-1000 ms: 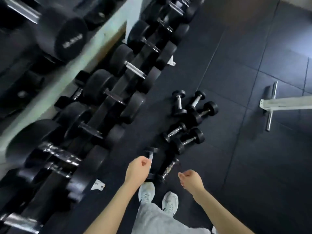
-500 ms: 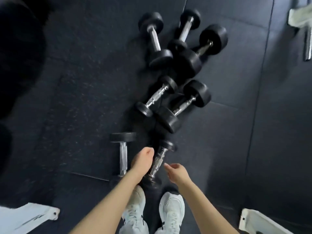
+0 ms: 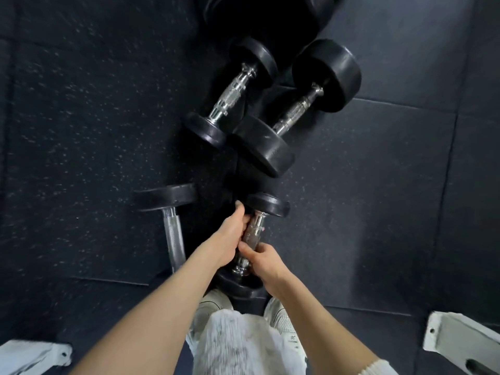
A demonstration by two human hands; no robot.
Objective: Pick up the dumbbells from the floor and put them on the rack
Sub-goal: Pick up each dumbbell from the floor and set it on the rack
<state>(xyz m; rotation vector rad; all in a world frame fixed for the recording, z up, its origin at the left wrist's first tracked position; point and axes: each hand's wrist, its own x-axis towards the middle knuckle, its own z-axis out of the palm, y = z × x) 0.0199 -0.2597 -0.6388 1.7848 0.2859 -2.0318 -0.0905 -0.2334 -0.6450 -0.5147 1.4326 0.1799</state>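
Observation:
Black dumbbells with chrome handles lie on the dark rubber floor. The nearest small dumbbell [image 3: 268,205] lies just ahead of my feet. My left hand [image 3: 230,236] curls around the left side of its handle and my right hand [image 3: 263,259] holds the lower part of the handle. A second small dumbbell [image 3: 171,226] lies to the left, partly under my left forearm. Two bigger dumbbells lie further ahead, one [image 3: 232,96] on the left and a heavier one [image 3: 297,106] on the right. The rack is out of view.
A white metal foot [image 3: 35,357] sits at the bottom left and another white bracket [image 3: 460,342] at the bottom right. My white shoes [image 3: 284,320] stand just behind the near dumbbell. More black weights [image 3: 259,9] show at the top edge.
The view swung away from the rack and dropped close to the floor. Both hands, free before, reached down and closed on the handle of the nearest small dumbbell.

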